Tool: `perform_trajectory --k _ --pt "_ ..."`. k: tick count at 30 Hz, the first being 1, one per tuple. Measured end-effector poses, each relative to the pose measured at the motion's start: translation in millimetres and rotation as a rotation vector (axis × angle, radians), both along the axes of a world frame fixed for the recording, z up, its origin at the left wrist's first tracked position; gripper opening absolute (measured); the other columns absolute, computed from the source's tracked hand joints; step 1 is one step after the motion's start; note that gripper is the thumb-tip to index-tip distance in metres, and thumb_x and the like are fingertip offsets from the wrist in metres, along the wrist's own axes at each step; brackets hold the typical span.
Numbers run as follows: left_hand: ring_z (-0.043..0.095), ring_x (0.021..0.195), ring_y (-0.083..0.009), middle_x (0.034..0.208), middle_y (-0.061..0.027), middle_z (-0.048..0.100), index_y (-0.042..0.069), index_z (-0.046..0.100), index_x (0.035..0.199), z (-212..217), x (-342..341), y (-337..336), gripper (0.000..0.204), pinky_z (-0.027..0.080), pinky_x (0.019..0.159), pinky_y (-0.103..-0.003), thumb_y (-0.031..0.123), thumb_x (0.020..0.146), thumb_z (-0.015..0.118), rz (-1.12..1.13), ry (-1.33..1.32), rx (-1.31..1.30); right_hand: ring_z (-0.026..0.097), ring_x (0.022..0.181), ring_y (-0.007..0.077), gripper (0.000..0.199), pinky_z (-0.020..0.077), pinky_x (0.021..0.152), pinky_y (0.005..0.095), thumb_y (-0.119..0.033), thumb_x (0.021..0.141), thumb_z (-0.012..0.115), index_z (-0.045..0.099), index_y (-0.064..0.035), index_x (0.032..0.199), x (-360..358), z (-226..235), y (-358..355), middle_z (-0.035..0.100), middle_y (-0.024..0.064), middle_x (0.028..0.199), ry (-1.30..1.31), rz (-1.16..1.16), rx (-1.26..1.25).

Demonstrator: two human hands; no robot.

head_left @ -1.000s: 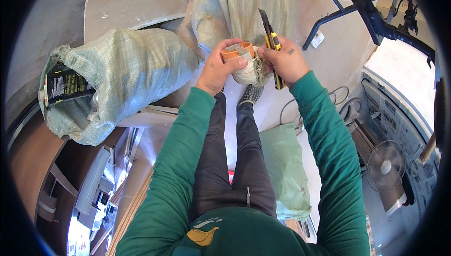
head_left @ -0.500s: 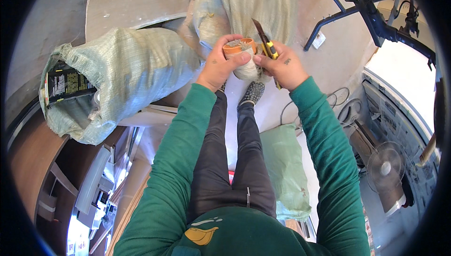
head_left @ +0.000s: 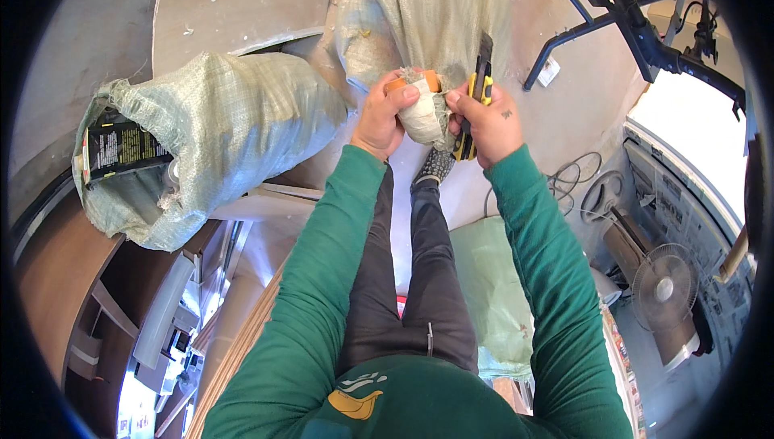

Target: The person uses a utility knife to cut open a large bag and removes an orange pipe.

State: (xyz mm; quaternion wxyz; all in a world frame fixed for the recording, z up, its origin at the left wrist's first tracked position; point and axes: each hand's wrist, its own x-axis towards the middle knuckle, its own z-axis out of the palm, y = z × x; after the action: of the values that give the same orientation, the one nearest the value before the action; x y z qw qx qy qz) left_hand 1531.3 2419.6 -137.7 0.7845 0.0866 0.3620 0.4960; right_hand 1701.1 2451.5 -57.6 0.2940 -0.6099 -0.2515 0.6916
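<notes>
I see the left hand (head_left: 379,123) gripping a pale, orange-rimmed bundle (head_left: 423,120), held up above the floor (head_left: 556,120). The right hand (head_left: 493,122) is curled round a yellow-black cutter (head_left: 482,72), just beside the bundle's frayed edge. One sack (head_left: 250,133) lies left, a second sack (head_left: 455,16) beyond; open floor runs right toward a dark metal frame (head_left: 574,32).

A: Premises?
B: Storeroom or workshop; which, unclear.
A: Evidence listed?
B: Stuffed sack (head_left: 250,128), left; second sack (head_left: 443,16), far; black metal frame (head_left: 617,16), far right; standing fan (head_left: 664,287), right; brown boards (head_left: 68,266), near left.
</notes>
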Motion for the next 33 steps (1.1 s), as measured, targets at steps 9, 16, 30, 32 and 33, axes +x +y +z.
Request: perform_trajectory --k 9,16,30,32,33 --pt "0.059 0.104 -0.015 0.117 -0.0106 0.061 -0.001 0.046 0.134 -6.5 2.7 -12.0 0.062 0.049 0.093 -0.03 0.032 0.09 0.074 0.124 0.256 -0.038 0.056 0.055 0.011 0.017 0.0453 0.053 0.0266 -0.018 0.096 0.063 0.057 -0.0028 0.095 12.3 21.8 -17.4 0.058 0.0018 0.07 -0.169 0.113 0.041" --pt "0.059 0.1 -0.0128 0.112 -0.0092 0.063 0.0 0.046 0.134 19.7 0.9 -1.8 0.06 0.049 0.09 -0.027 0.034 0.092 0.073 0.04 0.472 0.035 0.066 0.067 0.0383 0.022 0.0491 0.061 0.0472 -0.018 0.098 0.053 0.052 0.0035 0.103 -0.7 46.2 -38.8 0.062 0.026 0.07 -0.476 0.53 0.058" --pt "0.06 0.104 -0.0172 0.118 -0.0134 0.062 0.002 0.046 0.133 20.8 -3.2 -10.9 0.068 0.05 0.093 -0.031 0.041 0.087 0.078 0.043 0.616 0.053 0.06 0.077 0.0517 0.029 0.0458 0.067 0.0554 -0.025 0.097 0.056 0.051 0.0031 0.099 25.3 40.0 -81.4 0.062 0.03 0.077 -0.582 0.546 0.01" --pt "0.06 0.105 -0.0176 0.118 -0.0138 0.063 0.002 0.045 0.133 25.9 -2.7 -11.5 0.07 0.05 0.093 -0.031 0.042 0.086 0.078 -0.003 0.685 0.081 0.06 0.078 0.0515 0.029 0.0458 0.067 0.0549 -0.026 0.097 0.056 0.05 0.0023 0.098 18.4 43.5 -72.4 0.062 0.0293 0.077 -0.575 0.542 0.034" --pt "0.06 0.106 -0.0176 0.118 -0.0138 0.063 0.002 0.045 0.134 25.1 -1.9 -11.4 0.07 0.05 0.093 -0.031 0.042 0.086 0.079 -0.003 0.693 0.092 0.06 0.078 0.0514 0.029 0.0458 0.067 0.0546 -0.027 0.097 0.056 0.05 0.0018 0.098 12.2 44.0 -65.9 0.062 0.0289 0.077 -0.574 0.553 0.046"
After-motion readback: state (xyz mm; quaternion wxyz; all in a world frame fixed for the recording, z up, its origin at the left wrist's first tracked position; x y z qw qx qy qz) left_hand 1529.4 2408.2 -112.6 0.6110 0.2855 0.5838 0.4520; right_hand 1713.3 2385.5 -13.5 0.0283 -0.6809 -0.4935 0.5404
